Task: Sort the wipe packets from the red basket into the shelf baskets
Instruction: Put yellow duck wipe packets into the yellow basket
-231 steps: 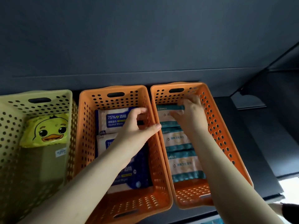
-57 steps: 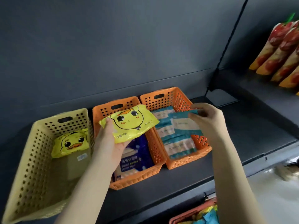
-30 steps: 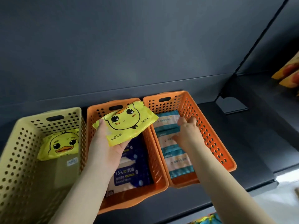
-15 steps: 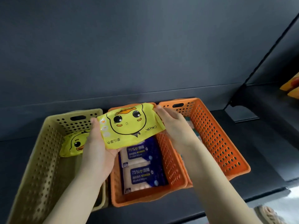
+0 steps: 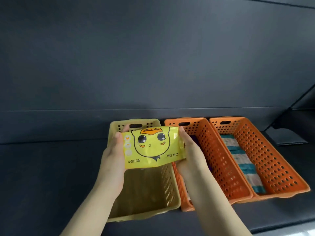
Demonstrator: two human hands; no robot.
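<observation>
Head view shows my left hand (image 5: 112,160) and right hand (image 5: 190,155) each curled round one end of the yellow duck wipe packet (image 5: 151,147), thumbs on its printed face and the other fingers behind it. The packet is held level in the air over the far half of the yellow basket (image 5: 168,189), the leftmost of three on the dark shelf (image 5: 42,176). Just right of it stands the middle orange basket (image 5: 218,159), their walls nearly touching. Beyond that, the right orange basket (image 5: 272,159) holds a row of teal-and-white packets (image 5: 242,160). I judge this to be the placing step, with the packet already over its matching basket. My worry is the right end: it hangs close to the wall shared with the middle orange basket, so letting go unevenly could tip the glossy packet over that wall into the wrong bin. The packet also hides the yellow basket's far floor, so I cannot tell what it would land on. A knock on the rim might slide the light basket.
</observation>
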